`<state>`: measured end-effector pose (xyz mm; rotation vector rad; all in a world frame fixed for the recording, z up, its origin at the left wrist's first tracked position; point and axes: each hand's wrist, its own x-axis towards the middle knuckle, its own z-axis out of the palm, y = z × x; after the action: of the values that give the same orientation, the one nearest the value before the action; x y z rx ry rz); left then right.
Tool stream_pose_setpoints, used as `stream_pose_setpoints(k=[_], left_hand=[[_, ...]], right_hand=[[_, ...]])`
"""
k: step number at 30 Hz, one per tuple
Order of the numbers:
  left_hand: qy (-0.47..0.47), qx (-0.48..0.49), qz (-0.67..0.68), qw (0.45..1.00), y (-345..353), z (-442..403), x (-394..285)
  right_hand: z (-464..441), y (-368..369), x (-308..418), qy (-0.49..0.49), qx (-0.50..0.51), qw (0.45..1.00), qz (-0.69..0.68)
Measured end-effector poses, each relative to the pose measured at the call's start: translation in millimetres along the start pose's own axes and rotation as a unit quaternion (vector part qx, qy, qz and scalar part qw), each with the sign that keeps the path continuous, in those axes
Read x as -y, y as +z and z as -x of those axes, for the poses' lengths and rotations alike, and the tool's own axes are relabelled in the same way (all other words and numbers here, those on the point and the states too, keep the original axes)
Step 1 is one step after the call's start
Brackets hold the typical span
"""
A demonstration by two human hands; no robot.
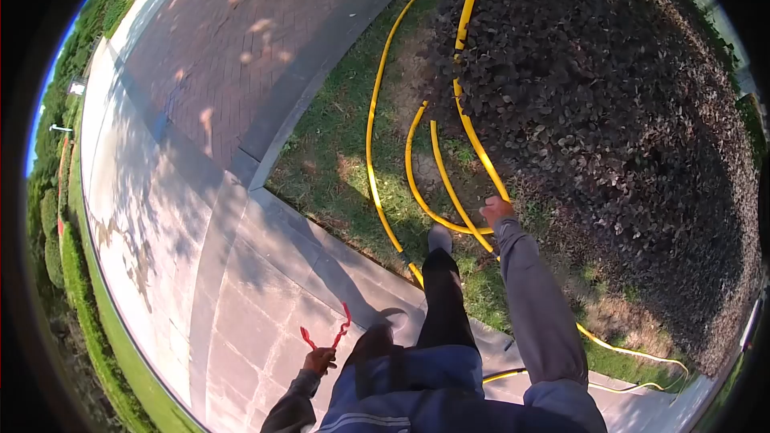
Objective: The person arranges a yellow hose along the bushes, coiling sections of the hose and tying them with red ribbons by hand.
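Head view: right grip [497,210] wrapped round yellow hose [484,156] beside shrubs [609,104], left grip [320,361] round red item [346,322]; hose probably springy, best held mid-length.

The hose [481,155] lies in several runs on the grass [321,140], between the paving [249,337] on the left and the shrubs [618,88] on the right. Brick [224,48] lies beyond the paving, ahead left. The right hand [497,210] is on the hose run nearest the shrubs; the left hand [320,359] is over the paving.
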<state>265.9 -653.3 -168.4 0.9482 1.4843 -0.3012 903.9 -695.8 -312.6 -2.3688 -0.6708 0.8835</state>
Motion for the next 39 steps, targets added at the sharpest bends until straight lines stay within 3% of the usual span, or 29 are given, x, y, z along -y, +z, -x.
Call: stream_pose_setpoints(k=[1, 2, 5, 9, 11, 13, 16, 21, 26, 28, 29, 31, 34, 35, 37, 39], left_hand=[[-0.024, -0.007, -0.003, 1.000, 10.8, 16.1, -18.8], [-0.035, -0.014, 0.015, 0.999, 21.2, 28.8, -35.8], [-0.068, -0.044, 0.081, 0.993, 51.1, 59.3, -71.5], [-0.122, -0.070, 0.074, 0.987, 86.6, 83.2, -109.6], [-0.129, -0.060, 0.069, 0.987, 97.9, 87.8, -121.8], [-0.133, -0.047, 0.059, 0.988, 102.7, 83.1, -126.7], [-0.098, -0.034, 0.041, 0.994, 110.1, 73.5, -148.3], [0.002, 0.017, 0.046, 0.999, 99.9, 45.9, -150.8], [0.122, 0.067, -0.044, 0.989, 84.1, 14.2, -118.3], [0.189, 0.087, -0.102, 0.973, 82.3, 4.1, -105.5], [0.210, 0.111, -0.120, 0.964, 83.9, 9.8, -107.0], [0.243, 0.151, -0.128, 0.950, 90.8, 16.8, -95.8], [0.298, 0.190, -0.162, 0.921, 102.2, 16.6, -54.7], [0.213, 0.240, -0.055, 0.945, 110.6, 25.9, -38.2], [0.162, 0.297, -0.017, 0.941, 122.2, 63.3, -20.0], [0.184, 0.403, 0.061, 0.895, 132.7, 86.2, 8.7]], right_hand=[[-41.4, -2.8, 5.7, 0.033, -0.011, 0.999, -0.031], [-80.1, -16.6, 23.1, 0.084, 0.009, 0.995, 0.062], [-177.9, 1.1, 7.8, 0.038, -0.076, 0.989, 0.122], [-222.8, 20.9, 17.1, 0.031, 0.021, 0.999, 0.000], [-208.5, 28.5, 34.2, 0.013, 0.158, 0.983, -0.088], [-166.7, 44.6, 60.5, 0.091, 0.221, 0.946, -0.220], [-62.2, 20.0, 110.3, 0.065, 0.230, 0.936, -0.256], [60.7, -67.5, 99.1, 0.054, 0.216, 0.901, -0.372], [217.5, -136.6, 74.3, -0.010, 0.169, 0.915, -0.366], [278.9, -146.6, 73.1, -0.027, 0.083, 0.855, -0.511], [309.4, -150.6, 79.4, -0.038, 0.071, 0.860, -0.504], [377.5, -147.4, 101.3, -0.095, 0.010, 0.759, -0.645], [476.0, -106.9, 122.4, -0.143, 0.013, 0.774, -0.617], [504.3, -94.8, 128.3, -0.172, 0.022, 0.791, -0.586], [560.7, -77.2, 135.1, -0.195, 0.027, 0.837, -0.511], [608.9, -69.1, 142.6, -0.185, -0.001, 0.841, -0.508]])
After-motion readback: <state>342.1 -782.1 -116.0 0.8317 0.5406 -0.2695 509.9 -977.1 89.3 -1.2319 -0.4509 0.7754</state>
